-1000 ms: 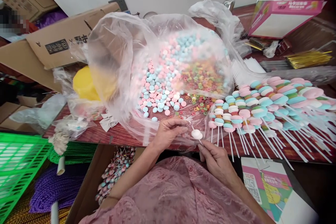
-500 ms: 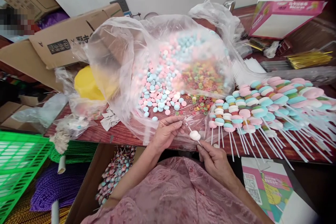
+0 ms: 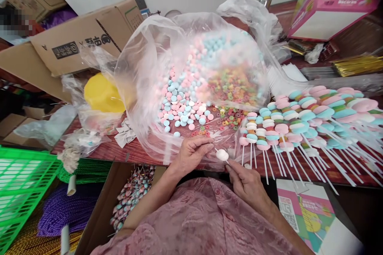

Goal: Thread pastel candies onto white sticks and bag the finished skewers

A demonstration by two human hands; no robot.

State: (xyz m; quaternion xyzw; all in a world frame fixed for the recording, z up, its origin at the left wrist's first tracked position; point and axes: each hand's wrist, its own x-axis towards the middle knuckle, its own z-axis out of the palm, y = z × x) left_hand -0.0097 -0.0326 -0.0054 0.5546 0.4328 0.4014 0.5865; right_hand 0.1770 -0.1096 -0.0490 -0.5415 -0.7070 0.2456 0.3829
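Between my hands a white candy [image 3: 222, 155] sits on a thin white stick, tilted with its upper end toward the left. My right hand [image 3: 243, 181] pinches the stick below the candy. My left hand [image 3: 196, 151] has thumb and fingers pressed together at the stick's upper tip; whatever lies between them is too small or hidden to name. Just beyond, pink, blue and white candies [image 3: 184, 113] and small coloured ring candies [image 3: 230, 115] spill from a clear plastic bag [image 3: 140, 51]. To the right lie many finished-looking candy skewers [image 3: 281, 127], heaped with their sticks toward me.
A cardboard box [image 3: 80, 36] and a yellow object [image 3: 103, 92] in plastic stand on the left. A green basket [image 3: 26, 191] and purple cords [image 3: 67, 211] are below. Pink printed boxes [image 3: 332, 16] and gold ties [image 3: 357, 65] lie at right, near the table edge [image 3: 134, 155].
My left fingertips have moved slightly right and down, closing on the stick's upper end, less of which shows now. My right hand keeps its pinch on the stick. The view has shifted a little.
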